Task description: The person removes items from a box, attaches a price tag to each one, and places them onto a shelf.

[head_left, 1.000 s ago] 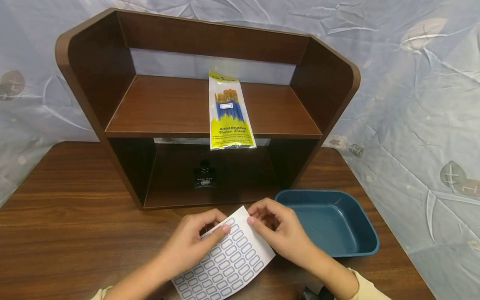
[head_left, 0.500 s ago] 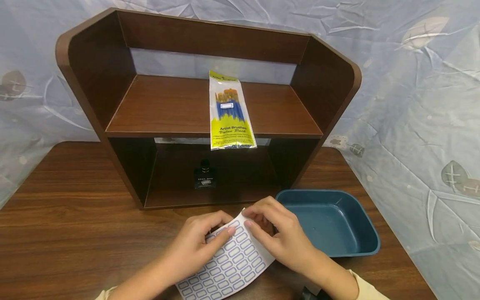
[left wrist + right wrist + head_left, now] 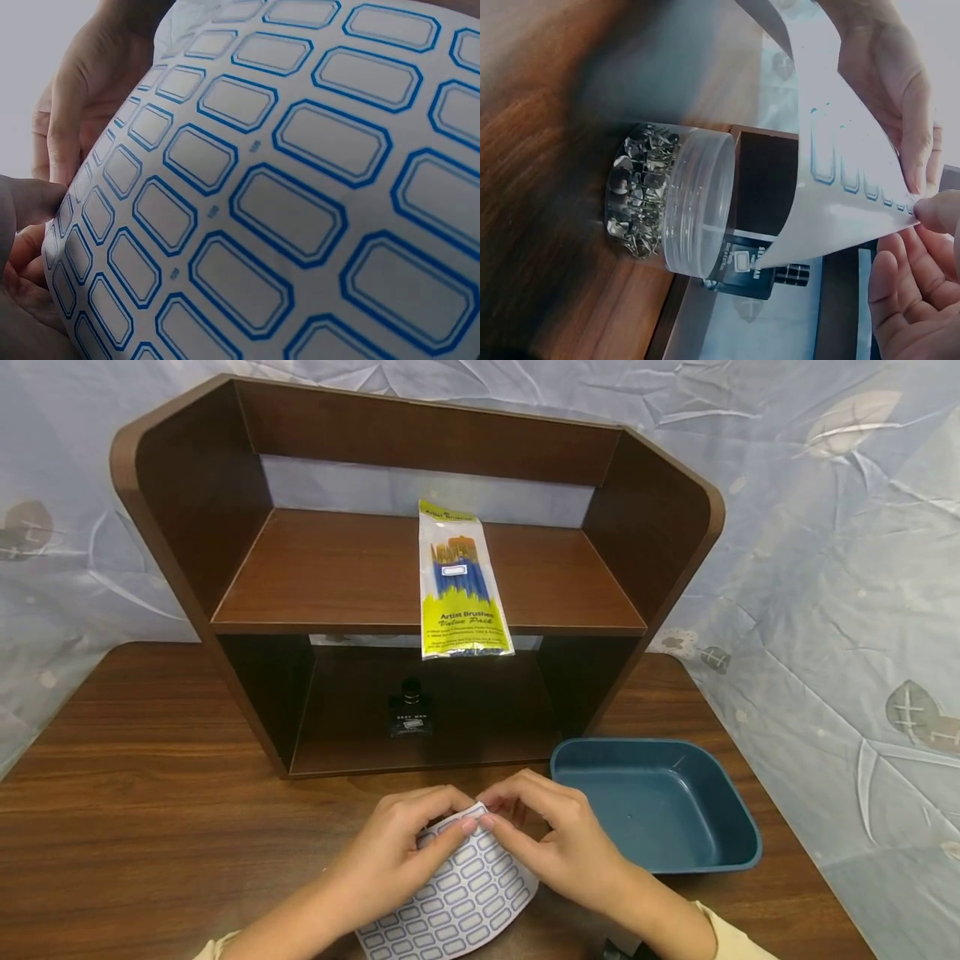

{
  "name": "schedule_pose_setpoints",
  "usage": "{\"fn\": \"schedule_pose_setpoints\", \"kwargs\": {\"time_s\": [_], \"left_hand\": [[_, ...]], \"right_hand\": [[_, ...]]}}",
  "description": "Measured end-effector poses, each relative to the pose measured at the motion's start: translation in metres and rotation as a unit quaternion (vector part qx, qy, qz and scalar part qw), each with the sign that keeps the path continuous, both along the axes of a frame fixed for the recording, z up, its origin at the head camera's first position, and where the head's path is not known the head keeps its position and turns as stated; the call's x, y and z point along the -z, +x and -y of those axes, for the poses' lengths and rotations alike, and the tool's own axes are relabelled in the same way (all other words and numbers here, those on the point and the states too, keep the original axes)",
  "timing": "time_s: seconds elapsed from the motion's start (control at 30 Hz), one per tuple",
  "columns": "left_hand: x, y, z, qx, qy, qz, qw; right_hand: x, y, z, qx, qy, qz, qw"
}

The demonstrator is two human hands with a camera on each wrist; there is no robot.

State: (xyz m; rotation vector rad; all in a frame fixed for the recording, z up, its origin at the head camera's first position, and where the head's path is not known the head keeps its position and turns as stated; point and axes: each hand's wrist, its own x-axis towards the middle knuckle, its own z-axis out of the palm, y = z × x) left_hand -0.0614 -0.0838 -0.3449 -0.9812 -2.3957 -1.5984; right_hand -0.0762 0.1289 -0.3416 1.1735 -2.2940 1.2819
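A white sheet of blue-bordered label stickers (image 3: 472, 893) is held between both hands, bowed along its length. My left hand (image 3: 393, 852) pinches it near the top corner, thumb on the printed face and fingers behind. Close beside it, my right hand (image 3: 566, 831) pinches the same corner, the thumbtips almost meeting. The corner's edge is folded back out of sight. Rows of label stickers (image 3: 285, 210) fill most of the left wrist view. In the right wrist view, the curved sheet (image 3: 817, 217) shows its blank back.
A brown two-tier shelf (image 3: 330, 568) bears a pack of artist brushes (image 3: 465, 585) above and a dark perfume bottle (image 3: 411, 717) below, each with a label. A blue basin (image 3: 738, 810) sits right. A clear jar (image 3: 697, 199) of small metal pieces stands under the sheet.
My right hand has shifted left toward my left hand. The sheet's blank margin at the corner has bent backward out of view, and the sheet bows more.
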Motion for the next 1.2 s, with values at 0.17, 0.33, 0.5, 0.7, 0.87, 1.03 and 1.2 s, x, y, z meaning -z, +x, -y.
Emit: {"fn": "schedule_pose_setpoints", "kwargs": {"time_s": [0.17, 0.33, 0.5, 0.7, 0.87, 1.03, 1.2], "left_hand": [[-0.0003, 0.0002, 0.0002, 0.011, 0.015, 0.032, 0.9993], [0.0014, -0.0011, 0.0014, 0.036, 0.033, 0.073, 0.9962], [0.0010, -0.0012, 0.0044, 0.064, 0.034, 0.125, 0.9895], [-0.0010, -0.0015, 0.0052, 0.068, 0.031, 0.170, 0.9826], [-0.0005, -0.0023, 0.0043, 0.057, 0.018, 0.182, 0.9815], [0.0005, -0.0024, 0.0048, 0.056, 0.017, 0.183, 0.9813], [0.0012, -0.0025, 0.0064, 0.063, 0.023, 0.183, 0.9808]], "right_hand": [[0.0009, 0.0013, -0.0001, -0.004, -0.011, 0.017, 1.000], [0.0017, 0.0014, -0.0002, 0.002, -0.010, 0.010, 1.000], [0.0022, 0.0014, -0.0010, 0.014, -0.002, 0.005, 1.000], [0.0015, 0.0021, -0.0013, 0.032, 0.017, 0.016, 0.999], [0.0013, 0.0030, -0.0020, 0.035, 0.040, 0.046, 0.998], [0.0007, 0.0033, -0.0030, 0.025, 0.048, 0.082, 0.995], [-0.0015, 0.0040, -0.0030, 0.026, 0.033, 0.122, 0.992]]}}
